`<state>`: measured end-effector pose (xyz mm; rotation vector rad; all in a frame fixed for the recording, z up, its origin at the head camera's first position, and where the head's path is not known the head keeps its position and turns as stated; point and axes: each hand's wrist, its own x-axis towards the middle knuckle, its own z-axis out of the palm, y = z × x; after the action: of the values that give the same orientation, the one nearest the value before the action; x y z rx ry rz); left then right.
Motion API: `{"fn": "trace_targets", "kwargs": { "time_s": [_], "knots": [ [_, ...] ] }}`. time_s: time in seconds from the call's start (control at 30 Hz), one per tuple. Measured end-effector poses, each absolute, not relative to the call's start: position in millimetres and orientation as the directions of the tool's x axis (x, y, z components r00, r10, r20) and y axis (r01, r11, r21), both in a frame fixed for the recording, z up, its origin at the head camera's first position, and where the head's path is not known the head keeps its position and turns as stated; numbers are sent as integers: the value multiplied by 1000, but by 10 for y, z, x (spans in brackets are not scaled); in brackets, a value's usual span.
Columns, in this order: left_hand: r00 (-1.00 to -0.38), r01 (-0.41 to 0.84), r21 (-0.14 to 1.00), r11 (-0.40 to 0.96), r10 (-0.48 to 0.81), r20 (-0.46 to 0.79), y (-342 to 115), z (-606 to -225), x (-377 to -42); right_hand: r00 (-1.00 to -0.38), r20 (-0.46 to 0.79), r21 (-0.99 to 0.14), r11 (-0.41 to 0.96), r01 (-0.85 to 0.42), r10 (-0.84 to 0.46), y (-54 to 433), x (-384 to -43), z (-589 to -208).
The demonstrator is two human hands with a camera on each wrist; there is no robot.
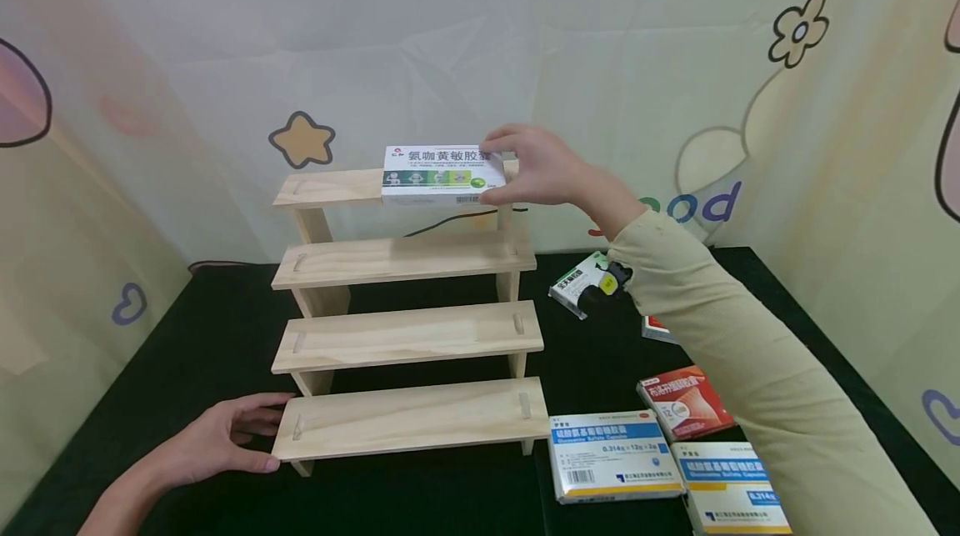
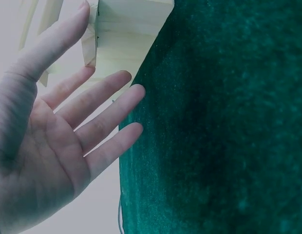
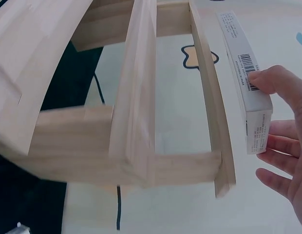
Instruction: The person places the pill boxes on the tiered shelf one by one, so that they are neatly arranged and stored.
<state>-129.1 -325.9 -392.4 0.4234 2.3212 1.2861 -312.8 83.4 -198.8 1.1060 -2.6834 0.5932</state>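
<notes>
My right hand point(image 1: 540, 165) pinches a white medicine box point(image 1: 442, 177) by its right end, thumb on the barcoded side and fingers behind. In the head view the box overlaps the top step of a four-tier wooden stand point(image 1: 408, 336); the right wrist view has a gap between the box point(image 3: 243, 73) and the top board point(image 3: 212, 97). At the left end of the lowest step, my left hand point(image 1: 217, 440) has its fingertips right at the wood. Its fingers point(image 2: 104, 97) are straight and spread in the left wrist view, with the palm bare.
Blue-and-white medicine boxes point(image 1: 615, 457) lie at the stand's lower right, beside a red box point(image 1: 686, 403). Farther back is a green-and-white box point(image 1: 585, 282), and another is partly hidden by the right sleeve point(image 1: 750, 353). A patterned curtain point(image 1: 450, 44) hangs behind the dark tabletop point(image 1: 420, 494).
</notes>
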Motion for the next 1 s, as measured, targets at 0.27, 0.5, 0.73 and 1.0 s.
{"fn": "trace_targets", "kwargs": {
  "time_s": [0.27,0.5,0.73,1.0],
  "knots": [
    [-852,53,845,533,465,-240,-3251,-3918,-1313,-714,283,-313,641,-700,-641,617,-3113,-2006],
    [-855,53,837,545,458,-244,-3256,-3889,-1296,-697,306,-339,610,-716,-649,408,-3127,-2024],
    [-859,49,838,543,452,-242,-3256,-3918,-1286,-691,321,-361,591,-722,-648,247,-3137,-2027],
    [-851,54,852,520,471,-233,-3284,-3946,-1311,-703,338,-402,579,-709,-626,145,-3207,-2120]
  ]
}}
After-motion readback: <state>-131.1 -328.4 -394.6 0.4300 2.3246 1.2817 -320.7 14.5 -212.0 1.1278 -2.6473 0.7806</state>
